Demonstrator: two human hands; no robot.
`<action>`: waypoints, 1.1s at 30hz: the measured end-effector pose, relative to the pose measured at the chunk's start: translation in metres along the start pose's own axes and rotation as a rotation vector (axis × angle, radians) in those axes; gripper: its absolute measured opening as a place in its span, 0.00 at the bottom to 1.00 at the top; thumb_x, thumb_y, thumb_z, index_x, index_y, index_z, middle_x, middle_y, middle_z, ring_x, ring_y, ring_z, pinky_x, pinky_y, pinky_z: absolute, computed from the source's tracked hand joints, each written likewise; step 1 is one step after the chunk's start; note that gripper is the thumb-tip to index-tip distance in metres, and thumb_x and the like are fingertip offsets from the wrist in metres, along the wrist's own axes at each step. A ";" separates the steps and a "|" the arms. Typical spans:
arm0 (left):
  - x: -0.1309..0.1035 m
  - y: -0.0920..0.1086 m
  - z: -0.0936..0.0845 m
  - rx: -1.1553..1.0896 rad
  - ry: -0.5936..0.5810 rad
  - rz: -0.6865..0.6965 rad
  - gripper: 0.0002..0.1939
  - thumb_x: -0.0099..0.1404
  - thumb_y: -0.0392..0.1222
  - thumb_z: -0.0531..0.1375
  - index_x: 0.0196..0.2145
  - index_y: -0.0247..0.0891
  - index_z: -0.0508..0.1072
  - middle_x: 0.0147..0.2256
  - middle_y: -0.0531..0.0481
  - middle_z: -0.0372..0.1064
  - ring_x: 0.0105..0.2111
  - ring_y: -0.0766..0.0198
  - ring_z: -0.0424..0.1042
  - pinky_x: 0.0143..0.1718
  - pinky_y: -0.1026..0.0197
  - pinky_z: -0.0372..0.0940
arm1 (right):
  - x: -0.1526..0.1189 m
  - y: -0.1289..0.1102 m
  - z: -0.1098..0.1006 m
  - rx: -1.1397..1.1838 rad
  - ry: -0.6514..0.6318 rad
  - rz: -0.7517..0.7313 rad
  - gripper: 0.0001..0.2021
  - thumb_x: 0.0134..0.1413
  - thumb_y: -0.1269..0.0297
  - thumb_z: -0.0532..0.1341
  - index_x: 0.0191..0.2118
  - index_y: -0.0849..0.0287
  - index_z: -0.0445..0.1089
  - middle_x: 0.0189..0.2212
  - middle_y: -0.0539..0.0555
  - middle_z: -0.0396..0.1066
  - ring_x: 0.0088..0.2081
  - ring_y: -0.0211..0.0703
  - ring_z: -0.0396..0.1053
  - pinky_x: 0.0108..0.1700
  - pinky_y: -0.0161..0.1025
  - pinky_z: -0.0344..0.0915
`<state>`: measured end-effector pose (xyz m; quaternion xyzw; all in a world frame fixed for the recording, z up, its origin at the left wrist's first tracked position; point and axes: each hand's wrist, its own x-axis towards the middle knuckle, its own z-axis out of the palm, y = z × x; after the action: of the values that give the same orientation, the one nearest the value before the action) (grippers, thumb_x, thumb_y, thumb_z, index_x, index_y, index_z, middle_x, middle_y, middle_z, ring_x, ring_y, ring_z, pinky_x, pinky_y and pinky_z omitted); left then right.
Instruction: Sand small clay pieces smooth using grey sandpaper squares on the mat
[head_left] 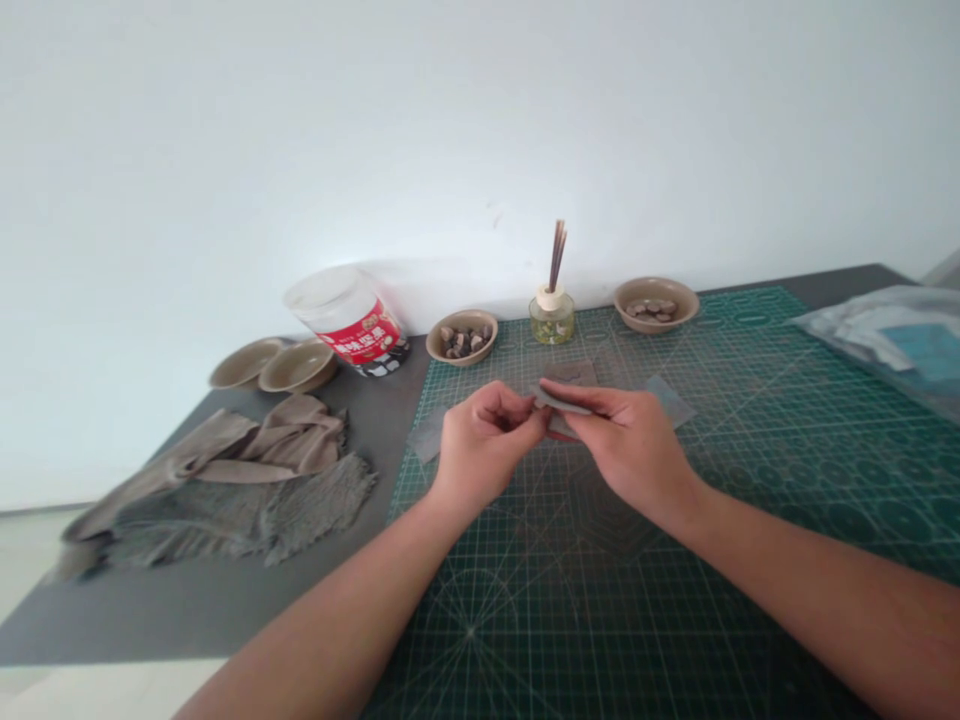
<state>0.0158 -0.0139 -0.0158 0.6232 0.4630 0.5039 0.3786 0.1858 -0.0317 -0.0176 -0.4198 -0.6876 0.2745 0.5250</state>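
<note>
Above the cutting mat, my two hands meet. In my right hand, a folded grey sheet that resembles sandpaper is pinched between thumb and fingers. My left hand is closed in a pinch at the sheet's left edge; whatever its fingertips hold is small and mostly hidden. Flat on the mat around them lie a brownish sheet behind, a grey sheet to the right and another grey sheet to the left.
Along the wall stand a bowl of small stone-like pieces, a reed diffuser and a bowl of flat brown pieces. Two nested-looking bowls, a red-labelled tub and crumpled cloths are left. A plastic bag lies right.
</note>
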 end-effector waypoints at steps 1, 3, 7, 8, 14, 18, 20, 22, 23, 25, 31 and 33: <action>0.000 0.000 0.000 0.002 -0.003 0.001 0.13 0.55 0.36 0.68 0.23 0.36 0.66 0.20 0.57 0.63 0.21 0.73 0.60 0.22 0.69 0.56 | 0.000 0.000 -0.002 -0.046 -0.017 -0.055 0.20 0.60 0.77 0.58 0.55 0.54 0.76 0.50 0.50 0.78 0.50 0.46 0.78 0.53 0.43 0.76; 0.000 0.001 -0.001 0.020 -0.014 0.011 0.12 0.54 0.33 0.68 0.23 0.36 0.66 0.20 0.58 0.62 0.21 0.73 0.58 0.22 0.70 0.54 | 0.000 0.000 -0.008 -0.165 -0.068 -0.215 0.23 0.58 0.79 0.58 0.56 0.54 0.75 0.55 0.51 0.75 0.54 0.47 0.75 0.59 0.44 0.72; -0.001 0.000 -0.003 0.040 -0.021 0.029 0.11 0.54 0.31 0.66 0.23 0.36 0.67 0.20 0.59 0.62 0.21 0.73 0.58 0.22 0.70 0.53 | 0.001 0.001 -0.014 -0.216 -0.116 -0.331 0.25 0.56 0.80 0.57 0.56 0.54 0.75 0.56 0.52 0.73 0.55 0.47 0.74 0.60 0.44 0.70; -0.001 -0.001 -0.003 0.039 -0.017 0.030 0.11 0.54 0.31 0.67 0.23 0.36 0.67 0.20 0.59 0.62 0.21 0.73 0.58 0.21 0.70 0.53 | 0.002 0.001 -0.012 -0.189 -0.102 -0.276 0.24 0.57 0.79 0.57 0.55 0.54 0.76 0.55 0.51 0.74 0.55 0.47 0.74 0.60 0.44 0.70; 0.002 -0.003 -0.002 -0.047 0.042 0.065 0.12 0.59 0.39 0.69 0.26 0.37 0.68 0.22 0.56 0.66 0.22 0.72 0.62 0.23 0.68 0.58 | 0.010 0.016 0.000 0.102 -0.052 0.341 0.14 0.59 0.69 0.62 0.47 0.53 0.81 0.42 0.51 0.81 0.41 0.51 0.81 0.44 0.47 0.80; 0.006 0.000 -0.003 -0.091 0.025 0.179 0.12 0.59 0.37 0.69 0.26 0.36 0.68 0.31 0.51 0.71 0.32 0.68 0.70 0.32 0.65 0.66 | 0.012 0.020 -0.004 0.199 -0.032 0.371 0.14 0.60 0.66 0.62 0.49 0.52 0.80 0.43 0.52 0.81 0.42 0.50 0.80 0.43 0.45 0.80; 0.007 0.000 -0.002 -0.141 0.000 0.155 0.12 0.59 0.36 0.69 0.26 0.36 0.68 0.33 0.50 0.72 0.34 0.66 0.72 0.34 0.64 0.68 | 0.012 0.018 -0.008 0.125 -0.013 0.318 0.14 0.60 0.66 0.63 0.50 0.52 0.79 0.42 0.52 0.82 0.43 0.50 0.79 0.45 0.45 0.78; 0.007 -0.001 -0.002 -0.209 -0.016 0.102 0.08 0.60 0.36 0.69 0.33 0.37 0.72 0.32 0.51 0.73 0.31 0.67 0.73 0.33 0.64 0.68 | 0.011 0.015 -0.011 0.068 0.023 0.251 0.14 0.61 0.66 0.62 0.49 0.51 0.79 0.43 0.51 0.81 0.44 0.49 0.79 0.48 0.45 0.76; 0.007 -0.002 -0.001 -0.227 -0.026 0.088 0.08 0.60 0.36 0.68 0.37 0.38 0.73 0.32 0.52 0.74 0.30 0.67 0.73 0.32 0.64 0.69 | 0.011 0.014 -0.012 0.055 0.042 0.218 0.14 0.61 0.66 0.62 0.49 0.50 0.79 0.44 0.51 0.81 0.45 0.49 0.79 0.49 0.46 0.76; 0.006 -0.003 -0.001 -0.217 -0.046 0.086 0.09 0.61 0.37 0.68 0.41 0.38 0.76 0.33 0.50 0.75 0.30 0.67 0.75 0.33 0.63 0.71 | 0.010 0.014 -0.013 0.042 0.068 0.163 0.14 0.62 0.67 0.61 0.50 0.49 0.79 0.46 0.50 0.80 0.46 0.48 0.78 0.51 0.46 0.75; 0.004 -0.001 0.000 -0.235 -0.056 0.009 0.13 0.58 0.38 0.70 0.43 0.38 0.79 0.37 0.47 0.80 0.37 0.61 0.80 0.42 0.58 0.75 | 0.005 0.013 -0.009 0.080 0.049 0.116 0.17 0.62 0.71 0.60 0.52 0.50 0.77 0.49 0.49 0.79 0.49 0.47 0.78 0.52 0.45 0.76; 0.003 0.001 0.000 -0.208 -0.031 -0.004 0.14 0.58 0.39 0.70 0.43 0.37 0.79 0.35 0.48 0.80 0.34 0.62 0.80 0.39 0.59 0.76 | 0.004 0.010 -0.009 0.047 0.049 0.077 0.16 0.62 0.71 0.60 0.53 0.50 0.77 0.50 0.50 0.78 0.50 0.47 0.77 0.53 0.45 0.75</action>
<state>0.0162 -0.0115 -0.0138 0.5874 0.4035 0.5388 0.4492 0.1966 -0.0243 -0.0213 -0.4400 -0.6513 0.3001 0.5405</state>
